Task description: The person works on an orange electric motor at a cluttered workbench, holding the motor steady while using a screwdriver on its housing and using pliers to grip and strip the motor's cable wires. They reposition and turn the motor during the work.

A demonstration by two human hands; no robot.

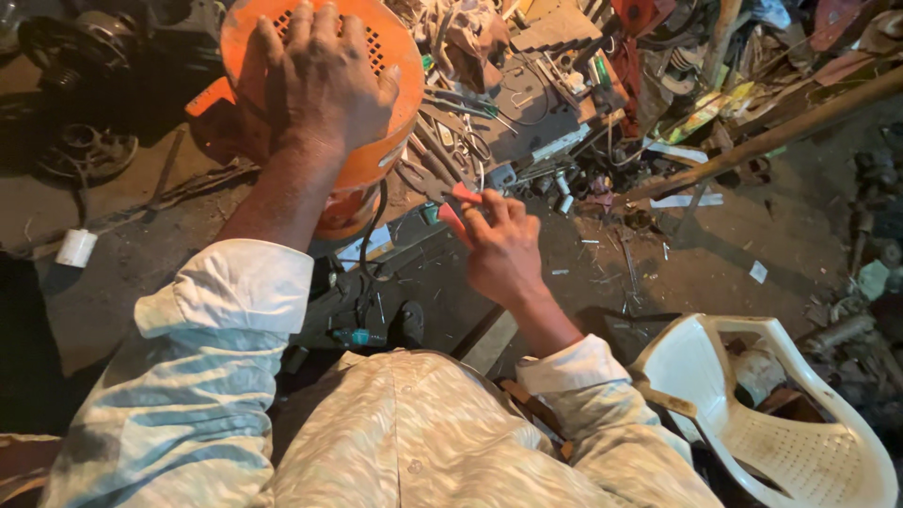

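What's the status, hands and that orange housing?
Left hand flat on orange vented housing. Right hand gripping red-handled pliers. Loose tools crowd alongside.

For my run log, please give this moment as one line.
left hand: flat on orange vented cover | right hand: fingers grip red-handled tool | nearby: white plastic chair

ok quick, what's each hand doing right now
Left hand: open, palm flat on the orange cover.
Right hand: closed on a red-handled tool.
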